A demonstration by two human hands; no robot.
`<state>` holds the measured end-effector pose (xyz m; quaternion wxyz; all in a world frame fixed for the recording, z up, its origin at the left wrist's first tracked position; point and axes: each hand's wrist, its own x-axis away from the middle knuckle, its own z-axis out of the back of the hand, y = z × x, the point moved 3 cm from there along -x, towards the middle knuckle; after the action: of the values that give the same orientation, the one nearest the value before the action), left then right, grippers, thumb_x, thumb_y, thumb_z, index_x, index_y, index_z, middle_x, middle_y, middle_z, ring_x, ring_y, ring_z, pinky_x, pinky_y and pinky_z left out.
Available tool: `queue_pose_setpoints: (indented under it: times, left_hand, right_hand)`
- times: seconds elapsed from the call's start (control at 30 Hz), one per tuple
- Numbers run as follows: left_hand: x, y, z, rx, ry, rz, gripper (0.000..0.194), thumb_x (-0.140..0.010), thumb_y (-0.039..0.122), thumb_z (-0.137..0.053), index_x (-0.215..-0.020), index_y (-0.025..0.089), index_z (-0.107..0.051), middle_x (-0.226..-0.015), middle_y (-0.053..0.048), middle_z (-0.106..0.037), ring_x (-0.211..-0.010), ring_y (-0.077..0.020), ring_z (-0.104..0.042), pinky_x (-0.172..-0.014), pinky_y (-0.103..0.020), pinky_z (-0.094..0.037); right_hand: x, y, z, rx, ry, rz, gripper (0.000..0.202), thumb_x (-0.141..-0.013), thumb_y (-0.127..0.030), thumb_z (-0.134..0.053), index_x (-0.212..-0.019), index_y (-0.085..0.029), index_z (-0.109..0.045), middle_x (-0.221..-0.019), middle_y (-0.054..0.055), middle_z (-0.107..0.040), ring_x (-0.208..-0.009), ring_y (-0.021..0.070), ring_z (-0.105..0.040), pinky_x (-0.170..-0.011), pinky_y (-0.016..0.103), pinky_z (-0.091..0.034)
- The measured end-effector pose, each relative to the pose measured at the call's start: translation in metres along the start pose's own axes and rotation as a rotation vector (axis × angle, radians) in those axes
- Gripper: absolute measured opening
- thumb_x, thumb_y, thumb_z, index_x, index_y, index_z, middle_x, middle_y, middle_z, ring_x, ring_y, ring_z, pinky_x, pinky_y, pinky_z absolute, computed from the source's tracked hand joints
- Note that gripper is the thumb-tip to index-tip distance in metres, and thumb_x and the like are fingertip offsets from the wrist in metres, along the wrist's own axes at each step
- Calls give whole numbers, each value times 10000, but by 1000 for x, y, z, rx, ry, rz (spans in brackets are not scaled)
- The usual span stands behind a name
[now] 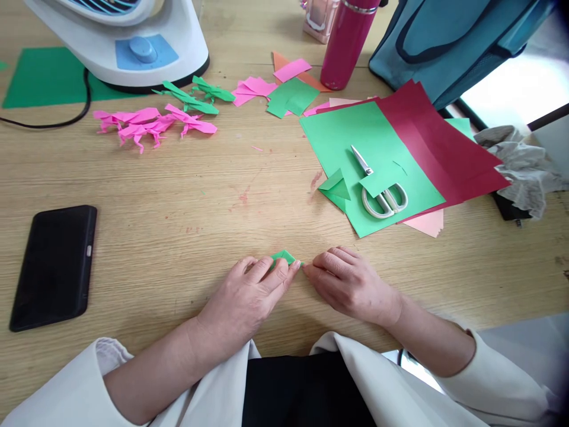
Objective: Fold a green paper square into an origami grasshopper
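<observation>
A small folded piece of green paper lies on the table near its front edge, mostly covered by fingers. My left hand presses and grips it from the left, fingers bent over it. My right hand pinches a narrow green tip at the paper's right end between thumb and fingers. Further back to the right, a folded green paper triangle rests at the edge of a green sheet. Scissors with white handles lie on that sheet, partly under a green scrap.
Pink folded paper figures and green ones stand at the back left before a white fan. A black power bank or phone lies left. Red sheets, a magenta bottle and a blue bag are right.
</observation>
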<state>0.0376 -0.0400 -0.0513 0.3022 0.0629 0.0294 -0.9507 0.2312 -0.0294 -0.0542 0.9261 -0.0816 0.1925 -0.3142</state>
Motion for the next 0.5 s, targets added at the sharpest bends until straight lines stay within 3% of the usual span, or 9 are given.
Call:
queue_pose_setpoints:
  times: [0.23,0.5]
  left_hand:
    - [5,-6,-7,215,-9,172,496,-915,52,-489,-1371,235,-547,-1229,-83,-634,-1045,-241,-547,-850,-393,-445]
    - [11,-3,-13,261,-21,231,591,-870,175,-651,-1429,203,-461,-1290,-117,-592,-1142,-276,-516,-919,-436,-445]
  right_hand:
    - [2,11,-1,-54,3,-83,190,-964,-137,-474,-930,-124,-661,-832,84,-582,-762,179,-523,-693,323,-430]
    - [3,14,-4,-72,27,-122,200,-973,-152,-458,-962,-144,-657,-852,73,-579,-782,175,-528,-723,308,-432]
